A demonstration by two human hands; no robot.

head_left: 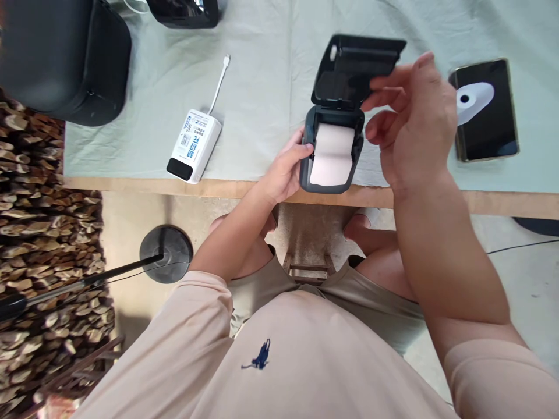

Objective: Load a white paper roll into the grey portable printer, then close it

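Observation:
A small dark label printer (332, 184) is held at the front edge of the table, its black lid (345, 81) swung up. Inside sits a roll of white paper (334, 142), a loose end of it lying toward me. My left hand (286, 166) grips the printer's left side, thumb on the rim by the paper. My right hand (408, 116) is at the right of the raised lid, its fingers bent and apart. Its fingertips overlap the lid's right edge; whether they touch it I cannot tell.
A white power bank (192, 145) with a short cable lies at left. Right of my right hand a phone (489, 134) lies under a white paper roll (480, 96). A black case (65, 58) and a black device (186, 11) stand back left. The wooden table edge (218, 187) runs before me.

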